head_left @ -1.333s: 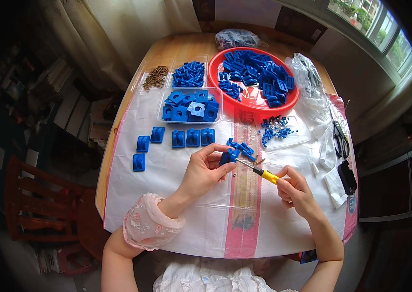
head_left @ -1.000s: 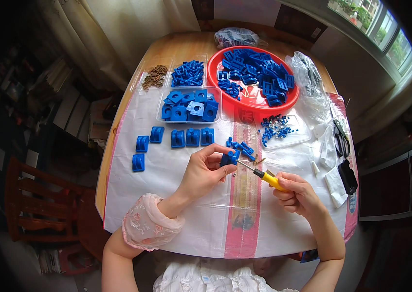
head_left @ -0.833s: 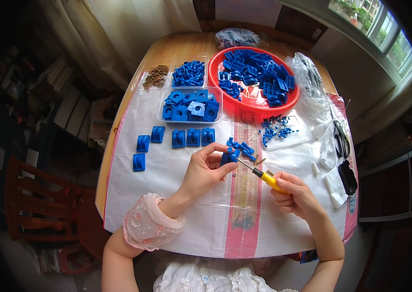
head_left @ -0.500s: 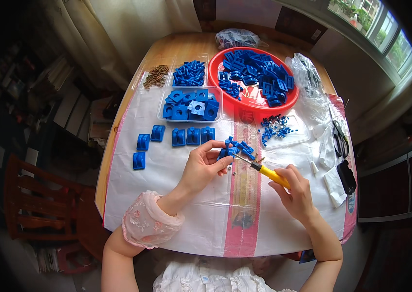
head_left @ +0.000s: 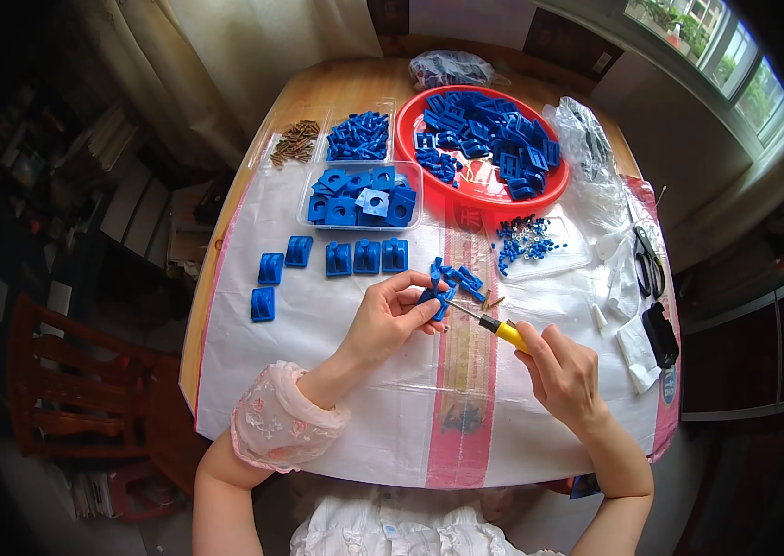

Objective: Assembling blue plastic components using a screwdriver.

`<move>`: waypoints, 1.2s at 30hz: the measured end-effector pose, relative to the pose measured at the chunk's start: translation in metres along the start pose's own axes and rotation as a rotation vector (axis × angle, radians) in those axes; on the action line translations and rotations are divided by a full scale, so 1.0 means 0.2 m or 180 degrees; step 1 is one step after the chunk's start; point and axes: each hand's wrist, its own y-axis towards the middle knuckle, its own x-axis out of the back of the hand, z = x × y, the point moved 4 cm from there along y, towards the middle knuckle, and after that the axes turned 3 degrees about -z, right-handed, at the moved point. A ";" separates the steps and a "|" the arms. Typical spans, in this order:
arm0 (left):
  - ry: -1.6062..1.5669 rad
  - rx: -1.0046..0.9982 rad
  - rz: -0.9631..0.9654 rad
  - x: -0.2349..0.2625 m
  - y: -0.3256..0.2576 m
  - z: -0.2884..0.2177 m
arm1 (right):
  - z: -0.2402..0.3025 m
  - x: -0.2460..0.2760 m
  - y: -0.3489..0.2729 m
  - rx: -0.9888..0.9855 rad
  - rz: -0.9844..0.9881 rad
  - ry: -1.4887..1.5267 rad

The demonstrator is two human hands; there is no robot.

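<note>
While the head view looks straight down on a round wooden worktop draped with a white woven sheet that carries a red stripe, the left hand sits near the middle of the sheet with its fingers clenched around a small blue plastic part, lifted just above the sheet. From the near right the right hand comes in, fingers grasping the yellow handle of a screwdriver; its thin metal shaft runs up and left, and the tip meets the blue plastic part held by the left hand. Just beyond the part, a few loose blue pieces and a screw lie on the stripe. Further toward the left edge of the sheet, a row of blue blocks stands side by side, with three more blocks set apart to their left. Toward the far edge stand a clear tray of blue square parts, a clear tray of smaller blue parts and a clear tray of brown screws. A red basin heaped with blue pieces sits at the far right, with a scatter of tiny blue bits on a clear lid just before it. Along the right edge lie clear plastic bags, black scissors and a small black object.
</note>
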 end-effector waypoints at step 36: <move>0.0036 -0.0204 0.0200 -0.01 0.01 -0.01 | -0.08 -0.08 -0.06 -0.1786 0.0315 0.2397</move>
